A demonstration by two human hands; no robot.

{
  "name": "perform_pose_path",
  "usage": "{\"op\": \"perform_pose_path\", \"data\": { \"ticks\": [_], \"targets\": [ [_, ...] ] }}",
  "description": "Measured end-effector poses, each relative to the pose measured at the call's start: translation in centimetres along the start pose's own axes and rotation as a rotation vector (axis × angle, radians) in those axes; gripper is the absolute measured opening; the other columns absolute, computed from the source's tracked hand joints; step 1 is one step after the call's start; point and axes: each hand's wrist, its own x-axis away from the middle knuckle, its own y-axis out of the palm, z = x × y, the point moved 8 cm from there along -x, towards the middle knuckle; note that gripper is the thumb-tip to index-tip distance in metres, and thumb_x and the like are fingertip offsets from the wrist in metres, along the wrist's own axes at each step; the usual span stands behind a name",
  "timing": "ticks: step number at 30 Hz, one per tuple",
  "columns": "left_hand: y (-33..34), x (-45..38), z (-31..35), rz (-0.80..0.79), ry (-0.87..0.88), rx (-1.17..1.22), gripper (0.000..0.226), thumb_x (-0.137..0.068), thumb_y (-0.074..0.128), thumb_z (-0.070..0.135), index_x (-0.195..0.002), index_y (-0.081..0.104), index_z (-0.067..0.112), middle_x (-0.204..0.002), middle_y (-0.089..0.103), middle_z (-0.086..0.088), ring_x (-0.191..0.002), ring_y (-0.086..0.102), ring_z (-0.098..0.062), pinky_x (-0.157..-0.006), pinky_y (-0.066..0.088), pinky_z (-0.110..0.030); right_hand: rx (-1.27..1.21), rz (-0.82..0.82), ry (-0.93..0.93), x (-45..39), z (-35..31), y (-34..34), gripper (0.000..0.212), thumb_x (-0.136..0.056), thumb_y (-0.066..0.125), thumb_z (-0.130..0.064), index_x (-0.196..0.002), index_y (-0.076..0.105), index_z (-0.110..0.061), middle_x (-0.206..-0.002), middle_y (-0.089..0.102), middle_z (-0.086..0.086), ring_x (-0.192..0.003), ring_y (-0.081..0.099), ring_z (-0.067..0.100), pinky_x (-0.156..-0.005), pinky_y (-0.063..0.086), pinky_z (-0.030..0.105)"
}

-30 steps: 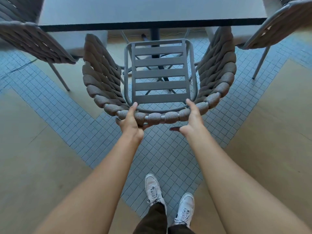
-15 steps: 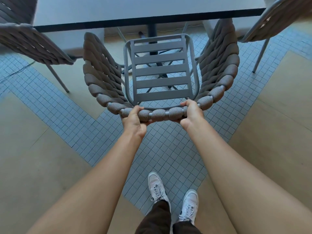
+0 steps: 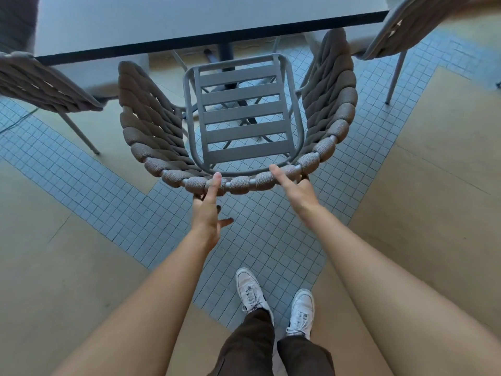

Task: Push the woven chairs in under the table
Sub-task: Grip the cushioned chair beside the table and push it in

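The woven chair (image 3: pixel 151 137) stands in front of me, its grey slatted seat facing the grey table (image 3: pixel 189 14). The seat's front edge lies just beneath the table's dark rim. My left hand (image 3: pixel 208 213) is behind the back rail's middle with fingers spread, only the thumb resting on the woven rail. My right hand (image 3: pixel 296 192) is a little to the right, thumb stretched across the rail and the other fingers loosely behind it, not clenched.
Another woven chair (image 3: pixel 40 80) stands at the left and a third chair (image 3: pixel 412 25) at the right, both angled toward the table. The table's dark pedestal (image 3: pixel 226 57) rises beyond the seat. My white shoes (image 3: pixel 252 291) stand on the blue tiled floor.
Half a second ago both hands were clenched on the back rail. They have now loosened and drawn back slightly, with only the thumbs on the rail. The chair sits slightly further toward the table.
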Motion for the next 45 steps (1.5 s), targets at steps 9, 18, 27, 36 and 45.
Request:
{"op": "perform_pose_path", "data": {
  "ticks": [9, 18, 27, 36, 45],
  "targets": [
    [3.8, 8.2, -3.5, -0.306, 0.235, -1.109, 0.115, -0.066, 0.044, 0.097, -0.152, 0.038, 0.021, -0.158, 0.039, -0.004, -0.144, 0.036, -0.022, -0.114, 0.03, -0.045, 0.94, 0.048, -0.279, 7.2, 2.7, -9.3, 0.11, -0.074, 0.025, -0.099, -0.16, 0.024, -0.029, -0.166, 0.026, 0.008, -0.155, 0.014, 0.028, -0.123, 0.007, 0.059],
    [17.3, 15.3, -3.6, -0.504, 0.604, -1.696, 0.094, -0.084, 0.042, 0.081, -0.154, 0.032, 0.02, -0.155, 0.042, -0.006, -0.141, 0.041, -0.025, -0.108, 0.041, -0.051, 0.962, 0.155, -0.171, 11.4, 6.1, -21.1, 0.103, -0.081, 0.027, -0.093, -0.16, 0.024, -0.028, -0.168, 0.021, 0.008, -0.156, 0.008, 0.029, -0.124, 0.004, 0.057],
    [34.9, 23.6, -3.8, -0.511, 0.878, -1.77, 0.089, -0.087, 0.039, 0.08, -0.154, 0.033, 0.023, -0.153, 0.044, -0.004, -0.139, 0.042, -0.028, -0.113, 0.033, -0.055, 0.963, 0.242, -0.116, 13.2, 8.9, -37.4, 0.104, -0.081, 0.025, -0.093, -0.161, 0.022, -0.027, -0.169, 0.019, 0.008, -0.156, 0.008, 0.028, -0.124, 0.006, 0.056],
    [48.3, 30.3, -2.4, -0.495, 1.083, -1.713, 0.088, -0.088, 0.041, 0.077, -0.156, 0.028, 0.021, -0.16, 0.032, -0.006, -0.147, 0.029, -0.027, -0.119, 0.022, -0.055, 0.944, 0.309, -0.125, 12.9, 7.7, -50.4, 0.107, -0.08, 0.029, -0.093, -0.163, 0.016, -0.027, -0.17, 0.016, 0.008, -0.156, 0.007, 0.027, -0.124, 0.005, 0.053],
    [55.9, 31.0, 0.6, -0.438, 1.143, -1.713, 0.091, -0.087, 0.043, 0.078, -0.157, 0.025, 0.023, -0.162, 0.028, -0.006, -0.149, 0.024, -0.026, -0.121, 0.017, -0.057, 0.913, 0.346, -0.211, 9.9, 2.0, -56.7, 0.107, -0.081, 0.032, -0.092, -0.163, 0.015, -0.024, -0.17, 0.016, 0.007, -0.156, 0.008, 0.027, -0.124, 0.005, 0.054]
  ]
}}
